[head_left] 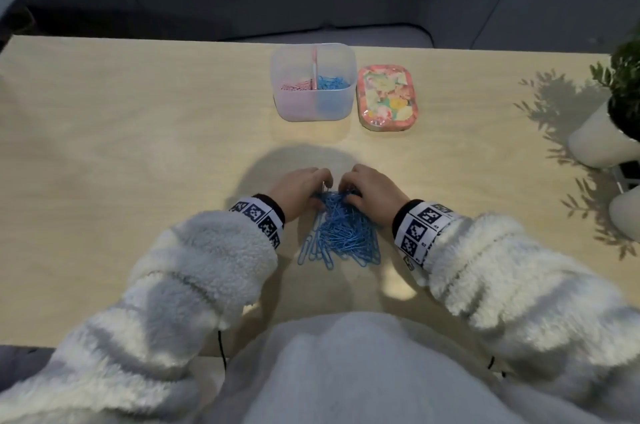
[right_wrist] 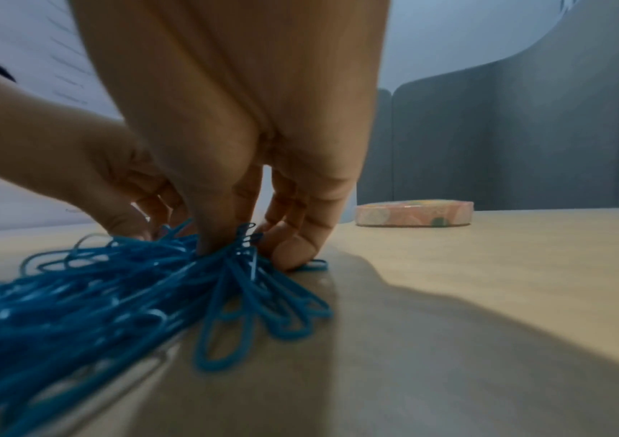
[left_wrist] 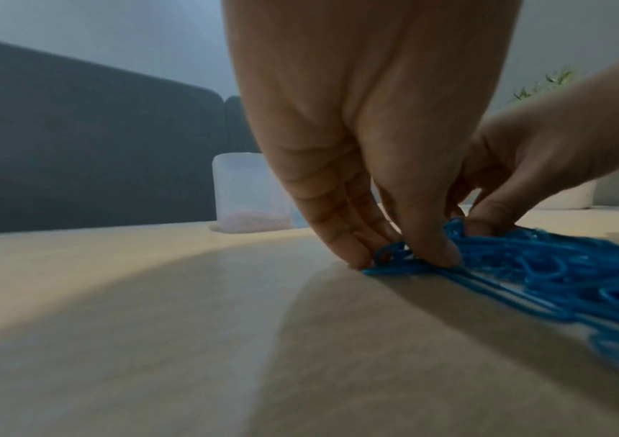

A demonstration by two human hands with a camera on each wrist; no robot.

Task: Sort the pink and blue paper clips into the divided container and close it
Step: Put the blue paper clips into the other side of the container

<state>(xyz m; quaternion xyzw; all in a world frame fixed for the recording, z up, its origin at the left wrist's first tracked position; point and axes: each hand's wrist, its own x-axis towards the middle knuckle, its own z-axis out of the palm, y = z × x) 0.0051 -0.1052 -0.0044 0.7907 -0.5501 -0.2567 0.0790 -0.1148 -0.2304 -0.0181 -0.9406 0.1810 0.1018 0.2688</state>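
Left hand (head_left: 300, 189) and right hand (head_left: 372, 189) down on far end of blue paper clip pile (head_left: 337, 233); beyond pile, open divided container (head_left: 313, 82), floral lid (head_left: 387, 96) just right.

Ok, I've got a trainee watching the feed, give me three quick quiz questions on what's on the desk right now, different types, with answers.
1. True or false: the flowered pink lid sits on the translucent plastic divided container.
2. Multiple choice: the pile of blue paper clips lying on the pale wooden table is handled by A) the left hand alone, B) the right hand alone, C) both hands.
3. Fill in: seen from the head camera, the container's left compartment holds ____ clips.

Key: 1 false, the lid lies on the table right of the container. 2 C, fingers of both pinch the pile's far end. 3 pink; blue ones are in the right compartment.
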